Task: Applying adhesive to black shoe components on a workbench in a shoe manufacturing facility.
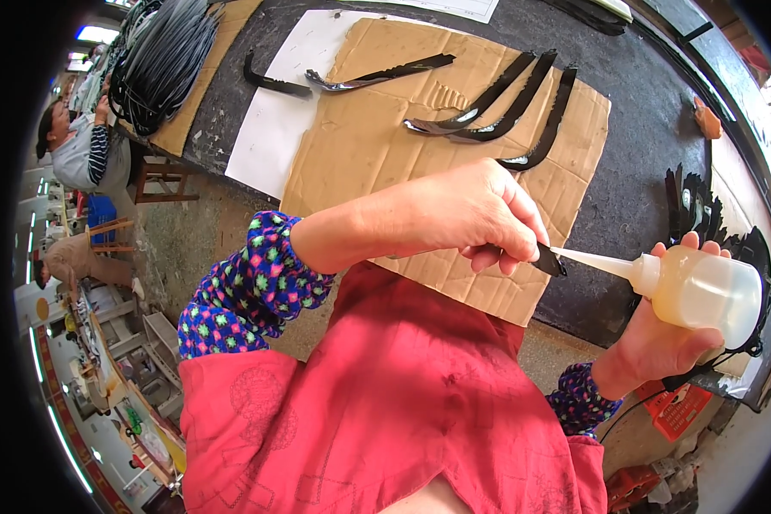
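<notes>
My left hand [488, 214] pinches a short black rubber strip [550, 260] over the near edge of a brown cardboard sheet [360, 146]. Most of that strip is hidden behind the fingers. In my right hand [660, 343] is a translucent squeeze bottle [709, 291] with pale yellow liquid, tilted on its side. Its long white nozzle [595, 259] points left, and the tip meets or nearly meets the strip's end. Beyond my left hand, several bent black strips lie on the cardboard, among them a glossy strip [535, 128]. A shorter angled strip [274, 81] lies at the far left.
The cardboard rests on a dark table [604, 197], partly over a white sheet [261, 141]. A pile of black strips [702, 210] is at the right. Far left stands a big bundle of black strips [164, 64], with a person [86, 146] beside it. A red container [678, 411] is below right.
</notes>
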`<state>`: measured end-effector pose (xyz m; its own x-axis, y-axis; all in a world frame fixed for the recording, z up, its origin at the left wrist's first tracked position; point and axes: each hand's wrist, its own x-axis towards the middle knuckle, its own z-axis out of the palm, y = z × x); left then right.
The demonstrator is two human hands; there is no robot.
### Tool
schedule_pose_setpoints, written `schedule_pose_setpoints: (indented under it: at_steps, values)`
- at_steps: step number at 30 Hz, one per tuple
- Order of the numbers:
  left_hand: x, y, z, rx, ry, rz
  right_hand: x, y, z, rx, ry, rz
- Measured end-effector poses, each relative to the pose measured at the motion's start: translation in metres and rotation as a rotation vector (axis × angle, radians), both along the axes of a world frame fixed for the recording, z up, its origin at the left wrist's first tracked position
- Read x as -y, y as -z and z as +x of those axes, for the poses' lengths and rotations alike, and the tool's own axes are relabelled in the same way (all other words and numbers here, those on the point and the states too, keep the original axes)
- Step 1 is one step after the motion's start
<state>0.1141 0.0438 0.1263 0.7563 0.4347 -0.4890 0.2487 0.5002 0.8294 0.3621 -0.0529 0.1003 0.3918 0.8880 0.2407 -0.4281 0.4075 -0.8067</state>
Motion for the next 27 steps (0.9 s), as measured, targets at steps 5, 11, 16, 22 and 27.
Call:
schedule_pose_setpoints:
  at_steps: [5,11,16,22,27]
  values:
    - [-0.001,0.001,0.000,-0.003,-0.001,-0.019,0.000,0.000,-0.001,0.026,0.022,-0.015]
    - [-0.001,0.002,0.000,0.001,-0.007,-0.029,-0.003,-0.006,-0.009,0.107,0.162,-0.099]
    - [-0.001,0.004,-0.002,0.004,-0.010,-0.034,-0.002,-0.005,-0.009,0.094,0.159,-0.098]
    - [-0.002,0.004,0.000,0.021,-0.012,-0.047,0.002,-0.004,-0.004,0.096,0.160,-0.095]
    - [-0.002,0.005,-0.003,0.005,-0.040,-0.050,0.004,0.004,0.004,0.002,-0.002,-0.010]
